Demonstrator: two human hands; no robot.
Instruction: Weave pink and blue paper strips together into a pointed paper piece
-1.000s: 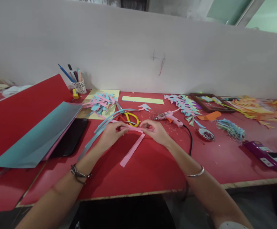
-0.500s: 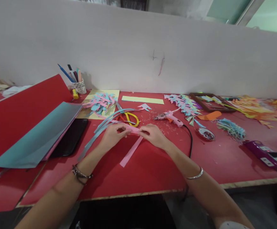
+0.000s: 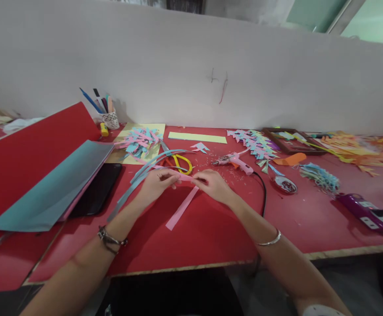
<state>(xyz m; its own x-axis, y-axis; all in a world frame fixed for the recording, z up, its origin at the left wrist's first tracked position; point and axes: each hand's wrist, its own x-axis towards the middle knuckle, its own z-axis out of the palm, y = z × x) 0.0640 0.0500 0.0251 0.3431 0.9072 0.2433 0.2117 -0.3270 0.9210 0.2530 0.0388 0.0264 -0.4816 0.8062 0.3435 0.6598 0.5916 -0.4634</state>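
Note:
Between my two hands a pink paper strip is stretched just above the red tabletop. My left hand pinches its left end between thumb and fingers. My right hand is closed on the other end. Below them a second length of pink paper runs down toward me; whether it joins the held strip is hidden by my right fingers. Right behind the hands lie yellow-and-orange-handled scissors, with long blue paper strips curving past my left hand.
A pink glue gun with a black cord lies at right, near a fringed paper garland. Cut paper pieces are heaped on a yellow sheet. Blue sheets rest over a black tablet-like slab. A purple power strip sits far right.
The left fingers have shifted slightly on the held strip, which now looks flatter and narrower between the hands. Everything else on the table stays put.

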